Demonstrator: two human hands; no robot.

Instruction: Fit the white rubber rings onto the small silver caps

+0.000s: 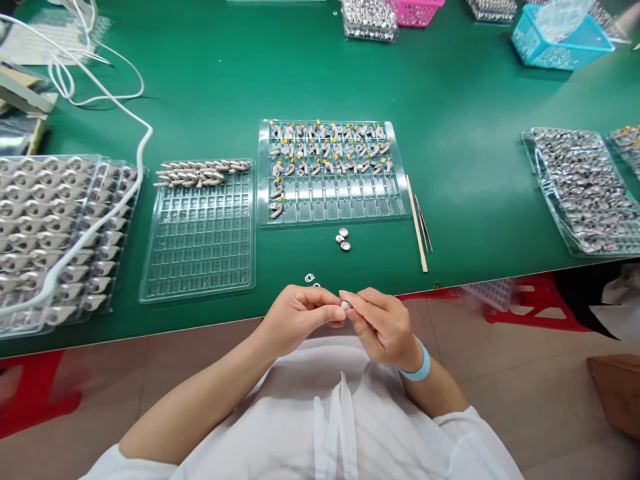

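My left hand (303, 317) and my right hand (383, 323) meet at the table's front edge. Between their pinched fingertips is a small silvery oval part (345, 305), mostly covered by the fingers. Just beyond the hands lie several thin white rings (309, 277), one partly hidden by my left hand. Farther up sit 3 small oval metal caps (340, 239) in a cluster. Behind them a clear plastic tray (333, 212) holds rows of small grey hooked parts with yellow tips; its lower rows are mostly unfilled.
To the left, another clear tray (200, 267) carries grey parts along its top. Stacked trays of grey shells (30, 220) stand farther left under a white cable (149, 130). A wooden stick (417, 223) and tweezers (423, 223) lie right; beyond are a filled tray (580, 187) and blue basket (555, 53).
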